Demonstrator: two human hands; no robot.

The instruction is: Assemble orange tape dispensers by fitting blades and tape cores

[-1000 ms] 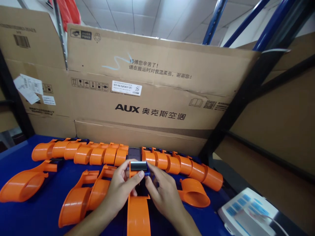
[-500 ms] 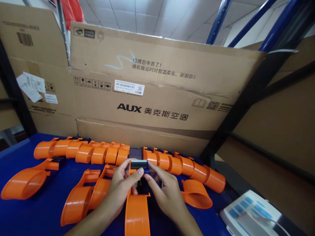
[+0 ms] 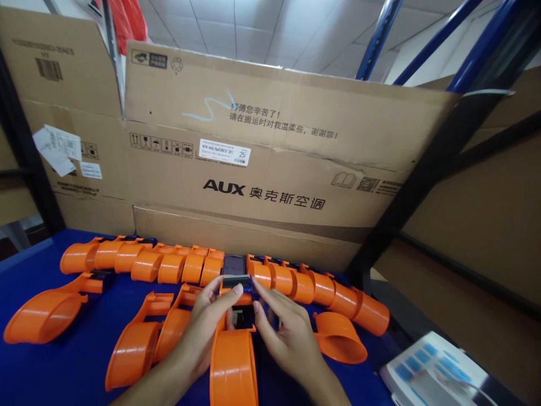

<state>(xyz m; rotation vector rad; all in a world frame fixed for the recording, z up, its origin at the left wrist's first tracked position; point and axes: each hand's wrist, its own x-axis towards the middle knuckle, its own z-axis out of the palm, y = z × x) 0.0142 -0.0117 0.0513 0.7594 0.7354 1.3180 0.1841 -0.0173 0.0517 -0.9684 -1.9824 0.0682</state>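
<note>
The cardboard box (image 3: 262,169) reads "AUX 奥克斯空调"; its white label (image 3: 224,153) shows "25".

Beyond the left hand (image 3: 207,330) and right hand (image 3: 287,338), a row of orange dispensers (image 3: 169,268) lines the blue table (image 3: 63,372), with a phone (image 3: 234,264) standing mid-row. A printed cardboard carton (image 3: 270,163) stands behind the row. Well right of the right hand sits a white keypad device (image 3: 431,369). Loose orange dispensers (image 3: 42,313) lie left of the left hand.
</note>
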